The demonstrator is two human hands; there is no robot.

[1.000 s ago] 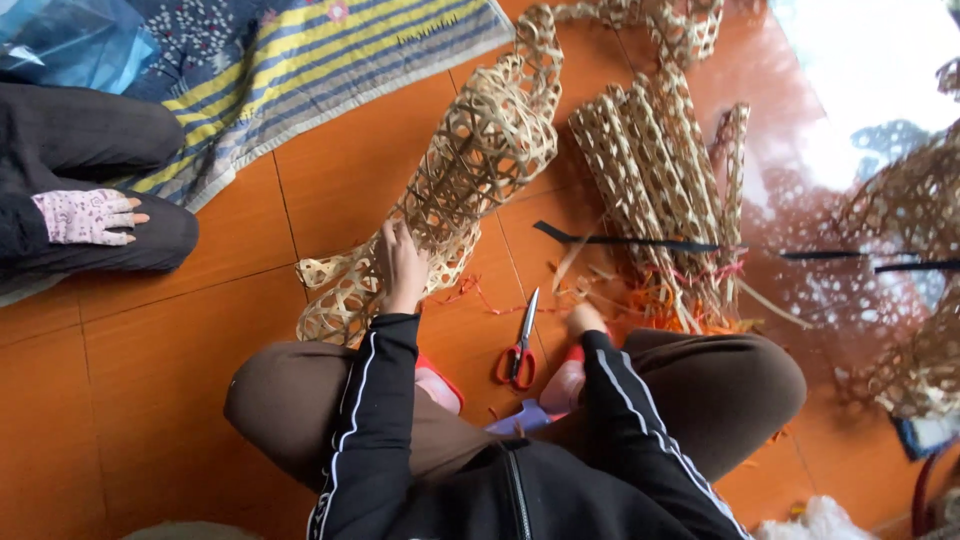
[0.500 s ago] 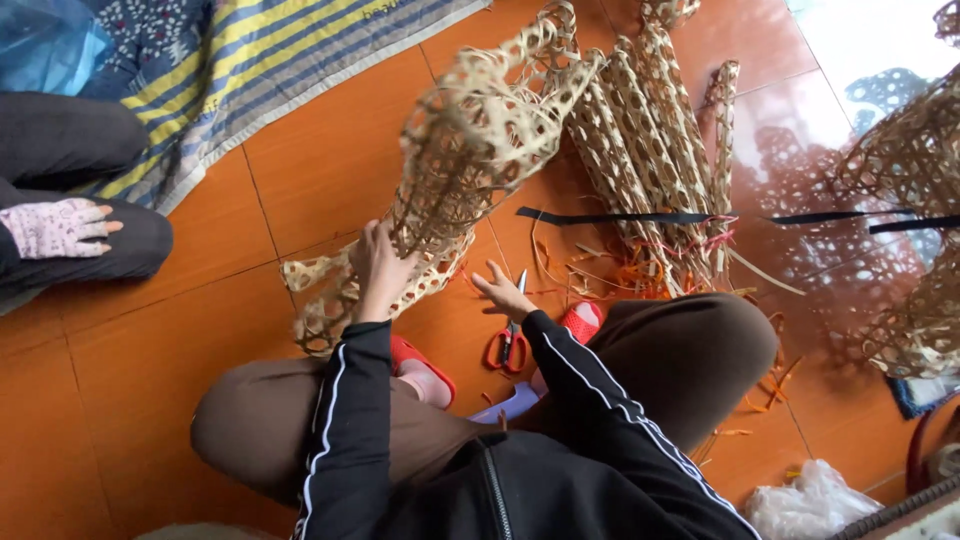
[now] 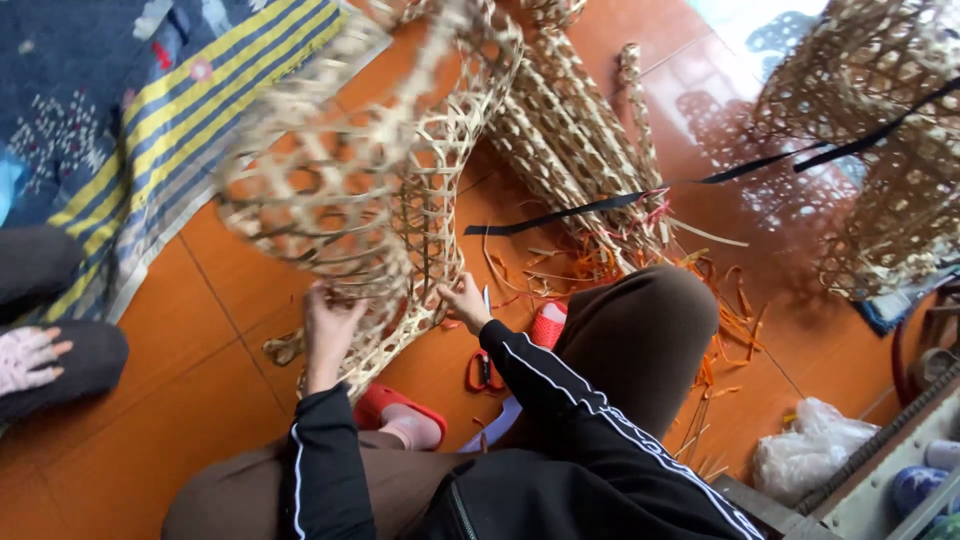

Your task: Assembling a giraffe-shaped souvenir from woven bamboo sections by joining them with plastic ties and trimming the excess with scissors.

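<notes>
Basket: an open-weave bamboo basket (image 3: 370, 190), lifted and tilted above the person's knees, its upper part blurred.
Left hand: the left hand (image 3: 330, 322) has its fingers closed on the basket's lower edge.
Right hand: the right hand (image 3: 466, 300) touches the same edge; its fingers are bent, but whether they grip I cannot tell.
Floor: orange tiled floor (image 3: 180, 350), red-handled scissors (image 3: 484, 368) near the red slippers (image 3: 400, 410), orange strip scraps (image 3: 720, 320).
Room: more woven pieces (image 3: 580, 130) behind, a striped mat (image 3: 150, 130) at the left, a white plastic bag (image 3: 810, 455) at the right.
</notes>
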